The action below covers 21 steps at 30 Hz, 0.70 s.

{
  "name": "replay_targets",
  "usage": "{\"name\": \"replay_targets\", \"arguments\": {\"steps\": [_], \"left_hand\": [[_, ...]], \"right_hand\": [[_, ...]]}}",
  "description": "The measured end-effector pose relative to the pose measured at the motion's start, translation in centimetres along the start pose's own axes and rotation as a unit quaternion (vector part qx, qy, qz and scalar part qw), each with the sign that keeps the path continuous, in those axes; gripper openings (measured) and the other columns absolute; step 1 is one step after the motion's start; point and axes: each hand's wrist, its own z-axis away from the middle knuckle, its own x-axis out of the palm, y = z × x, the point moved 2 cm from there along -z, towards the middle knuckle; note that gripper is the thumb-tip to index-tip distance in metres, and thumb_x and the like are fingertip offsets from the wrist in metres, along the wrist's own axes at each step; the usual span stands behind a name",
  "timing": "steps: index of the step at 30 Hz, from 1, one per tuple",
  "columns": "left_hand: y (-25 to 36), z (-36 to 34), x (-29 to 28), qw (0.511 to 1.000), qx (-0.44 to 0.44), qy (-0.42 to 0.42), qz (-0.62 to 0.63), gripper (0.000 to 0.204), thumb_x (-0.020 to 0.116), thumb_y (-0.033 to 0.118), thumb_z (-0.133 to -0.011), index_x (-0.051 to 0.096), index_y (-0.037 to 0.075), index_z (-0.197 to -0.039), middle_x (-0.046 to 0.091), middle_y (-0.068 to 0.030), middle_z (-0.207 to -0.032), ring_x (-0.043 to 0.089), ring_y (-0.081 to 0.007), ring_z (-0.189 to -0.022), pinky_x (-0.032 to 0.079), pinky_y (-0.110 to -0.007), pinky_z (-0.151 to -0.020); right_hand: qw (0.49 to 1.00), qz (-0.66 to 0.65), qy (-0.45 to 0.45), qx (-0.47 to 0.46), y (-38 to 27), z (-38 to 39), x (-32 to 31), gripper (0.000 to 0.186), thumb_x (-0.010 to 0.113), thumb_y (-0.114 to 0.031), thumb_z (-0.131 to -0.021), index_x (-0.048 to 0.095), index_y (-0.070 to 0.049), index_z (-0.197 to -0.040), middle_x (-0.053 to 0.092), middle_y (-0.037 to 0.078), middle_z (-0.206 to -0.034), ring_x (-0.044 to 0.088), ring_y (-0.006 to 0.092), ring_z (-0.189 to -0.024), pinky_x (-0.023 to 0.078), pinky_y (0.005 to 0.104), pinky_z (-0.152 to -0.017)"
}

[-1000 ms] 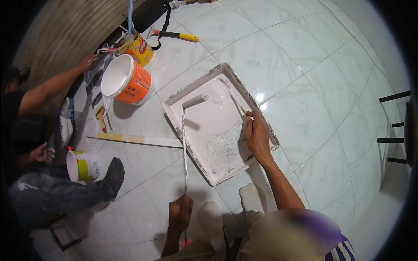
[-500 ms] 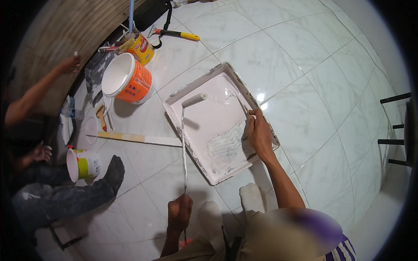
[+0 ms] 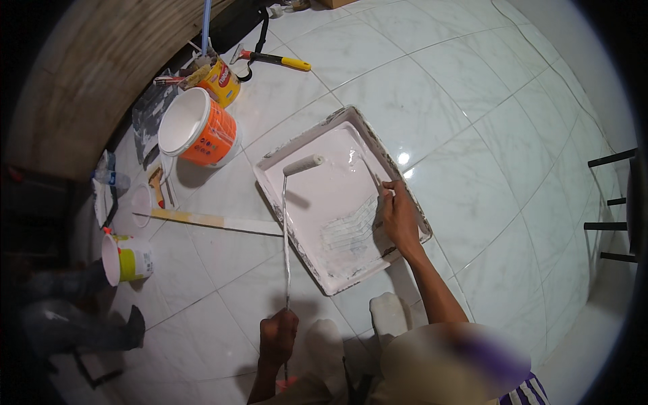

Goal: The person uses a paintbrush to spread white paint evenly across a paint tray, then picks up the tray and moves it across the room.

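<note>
Roller (image 3: 303,165) is held by its handle in the closed left hand (image 3: 278,335), its head over the tray (image 3: 304,139), forward of that hand. The right hand (image 3: 398,219) grips a thin stick (image 3: 374,173) extending forward into the paint (image 3: 331,196); the bucket (image 3: 219,135) stands forward-left of both hands.

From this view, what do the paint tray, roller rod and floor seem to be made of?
Paint tray: perhaps moulded plastic, given its ribbing; paint largely hides the finish.
Roller rod: probably metal: thin, bent, with patchy pale finish.
Floor: glossy tile, perhaps ceramic, with joints and bright reflections.
</note>
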Motion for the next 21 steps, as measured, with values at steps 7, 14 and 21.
{"name": "replay_targets", "arguments": {"steps": [7, 14, 21], "left_hand": [[-6.3, 1.7, 0.3, 0.993, 0.033, 0.048, -0.1, 0.022, 0.056, 0.017, -0.095, 0.05, 0.006, -0.077, 0.05, -0.0104, -0.063, 0.048, -0.0274, -0.054, 0.038, -0.039, -0.051], [1.5, -1.3, 0.3, 0.987, 0.13, 0.088, 0.037, 0.042, 0.043, 0.024, -0.107, 0.045, 0.005, -0.07, 0.035, -0.0082, -0.058, 0.036, -0.0172, -0.052, 0.032, -0.039, -0.05], [2.2, -0.6, 0.3, 0.989, 0.024, 0.062, 0.133, 0.039, 0.045, 0.02, -0.106, 0.046, 0.003, -0.071, 0.037, -0.0066, -0.058, 0.035, -0.016, -0.054, 0.033, -0.038, -0.051]], "right_hand": [[0.985, 0.088, -0.056, 0.136, 0.0, 0.8, 0.9, 0.03, 0.045, -0.022, -0.106, 0.058, -0.003, -0.124, 0.066, 0.034, -0.102, 0.065, 0.0484, -0.097, 0.052, 0.0535, -0.086], [0.995, 0.038, -0.061, 0.066, 1.1, 0.5, 0.4, 0.023, 0.053, -0.017, -0.102, 0.058, -0.003, -0.119, 0.061, 0.023, -0.068, 0.062, 0.0404, -0.06, 0.049, 0.0483, -0.06], [0.997, 0.044, -0.053, 0.047, 1.1, 0.7, 0.9, 0.025, 0.051, -0.021, -0.103, 0.057, -0.006, -0.122, 0.06, 0.019, -0.064, 0.064, 0.0406, -0.063, 0.047, 0.0501, -0.061]]}}
